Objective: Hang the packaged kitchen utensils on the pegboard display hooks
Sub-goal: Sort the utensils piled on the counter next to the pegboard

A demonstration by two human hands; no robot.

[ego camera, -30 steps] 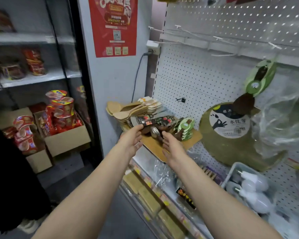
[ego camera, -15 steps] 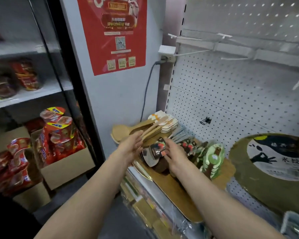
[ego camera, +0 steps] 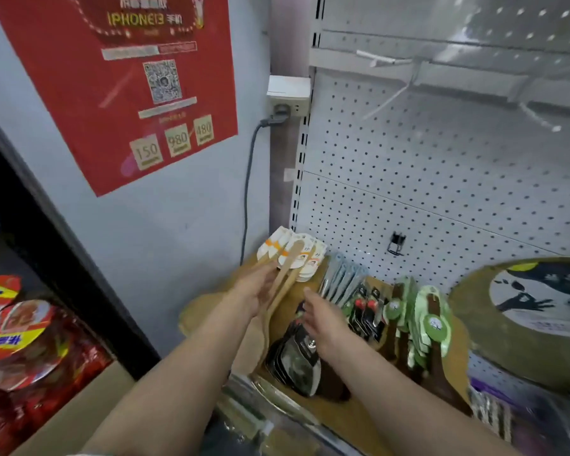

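Observation:
Packaged wooden spoons (ego camera: 285, 278) with white header cards (ego camera: 278, 246) lie at the left end of a shelf pile. My left hand (ego camera: 255, 291) holds their handles, which slant up past its fingers. My right hand (ego camera: 323, 319) hovers with fingers stretched out over black-carded utensils (ego camera: 293, 360), holding nothing. The white pegboard (ego camera: 441, 179) rises behind, with bare white hooks (ego camera: 387, 95) on its upper rail and a small black hook (ego camera: 396, 243) lower down.
Grey packs (ego camera: 343, 279), black-and-red cards (ego camera: 366, 311) and green-carded utensils (ego camera: 428, 319) fill the wooden board (ego camera: 336, 413). A round labelled board (ego camera: 494, 357) leans at the right. A socket and cable (ego camera: 287, 100) and a red poster (ego camera: 122, 87) are at left, above noodle cups (ego camera: 20, 334).
The view has moved closer and to the left. My left hand went from touching the wooden spoons to holding their handles. My right hand drew back from the black packs, fingers spread.

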